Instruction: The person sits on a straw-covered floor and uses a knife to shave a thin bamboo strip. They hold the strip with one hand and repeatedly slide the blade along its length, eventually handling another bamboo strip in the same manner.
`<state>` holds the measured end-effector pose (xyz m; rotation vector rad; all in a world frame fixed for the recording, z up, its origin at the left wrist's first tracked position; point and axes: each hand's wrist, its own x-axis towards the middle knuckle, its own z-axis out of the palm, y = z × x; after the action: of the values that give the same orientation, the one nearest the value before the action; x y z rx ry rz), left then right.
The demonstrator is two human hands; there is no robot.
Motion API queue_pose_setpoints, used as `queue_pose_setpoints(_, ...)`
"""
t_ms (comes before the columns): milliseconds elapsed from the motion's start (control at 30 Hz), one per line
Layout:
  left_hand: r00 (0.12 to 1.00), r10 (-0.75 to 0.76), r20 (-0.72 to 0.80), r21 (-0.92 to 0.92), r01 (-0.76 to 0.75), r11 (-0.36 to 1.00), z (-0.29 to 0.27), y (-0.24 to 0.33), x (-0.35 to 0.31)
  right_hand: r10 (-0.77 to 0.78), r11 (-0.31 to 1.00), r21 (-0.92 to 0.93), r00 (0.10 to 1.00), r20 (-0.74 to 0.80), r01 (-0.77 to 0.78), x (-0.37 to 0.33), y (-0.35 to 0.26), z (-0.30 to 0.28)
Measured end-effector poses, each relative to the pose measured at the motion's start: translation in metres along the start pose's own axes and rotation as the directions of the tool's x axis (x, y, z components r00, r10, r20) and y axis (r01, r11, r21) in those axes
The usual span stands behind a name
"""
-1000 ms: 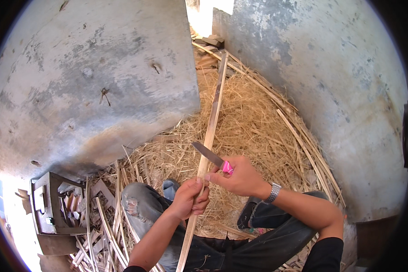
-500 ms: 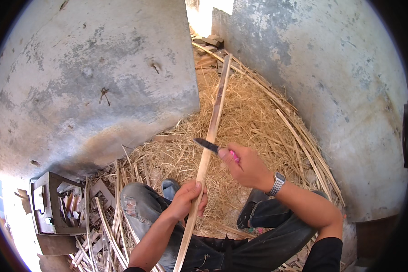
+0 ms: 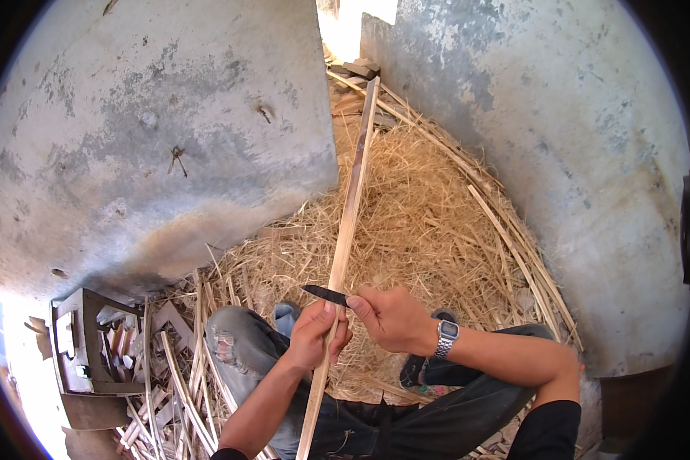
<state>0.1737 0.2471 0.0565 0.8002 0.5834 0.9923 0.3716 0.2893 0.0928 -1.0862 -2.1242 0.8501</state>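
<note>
A long, narrow wooden strip (image 3: 346, 234), probably split bamboo, runs from low in front of me up toward the gap between the walls. Its upper stretch is dark brown, the lower part pale. My left hand (image 3: 314, 335) is closed round it between my knees, thumb on top. In my right hand (image 3: 393, 316) I grip a knife (image 3: 326, 294) with a dark blade pointing left. The blade lies across the strip just above my left thumb. My fingers hide the knife's handle.
Pale shavings (image 3: 422, 207) cover the floor ahead. Long thin strips (image 3: 517, 253) lean along the right wall (image 3: 575, 153). A left wall (image 3: 169, 115) stands close. Beside my left knee are a framed metal box (image 3: 92, 345) and several loose wood strips (image 3: 184, 391).
My right hand has drawn the knife down along the strip toward my left hand. The strip's far end has swung slightly left and up.
</note>
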Motion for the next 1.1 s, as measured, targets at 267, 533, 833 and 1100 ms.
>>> queue_pose_setpoints(267,0.999,-0.030,0.045,-0.080,0.034,0.996,0.002,0.001,0.002,0.172,0.970,0.185,0.982,-0.074,-0.156,0.025,0.004,-0.024)
queue_pose_setpoints(533,0.997,-0.061,0.044,0.167,0.053,0.984,0.004,0.003,-0.005,0.218,0.971,0.135,0.963,-0.158,-0.198,0.035,0.004,-0.053)
queue_pose_setpoints(833,0.999,-0.047,-0.008,0.230,0.047,0.972,0.007,-0.002,-0.005,0.146,0.969,0.183,0.982,0.121,-0.166,0.014,-0.006,-0.031)
queue_pose_setpoints(1100,0.996,-0.047,-0.071,0.223,0.062,0.973,0.006,0.000,-0.007,0.129,0.973,0.171,0.979,0.160,-0.156,0.015,-0.001,-0.033)
